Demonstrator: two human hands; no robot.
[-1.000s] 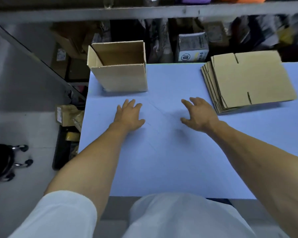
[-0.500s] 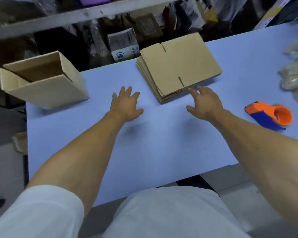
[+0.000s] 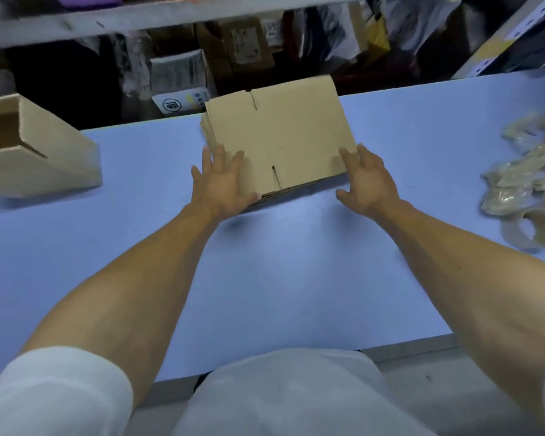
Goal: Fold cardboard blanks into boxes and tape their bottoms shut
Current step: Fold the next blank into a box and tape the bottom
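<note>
A stack of flat cardboard blanks (image 3: 283, 133) lies at the far middle of the blue table (image 3: 280, 262). My left hand (image 3: 222, 184) rests on the stack's near left corner, fingers spread over the top blank and thumb at the front edge. My right hand (image 3: 367, 180) is at the near right corner, fingers straight and touching the top blank. A folded, open-topped cardboard box (image 3: 35, 149) stands at the left on the table.
Crumpled clear tape and a brown tape roll (image 3: 529, 228) lie at the table's right side. Behind the table a shelf holds boxes and packets (image 3: 183, 80). The table's near edge is close to my body.
The view swung right, and both hands moved forward from the bare table onto the near corners of the blank stack. The orange tape dispenser is out of view now.
</note>
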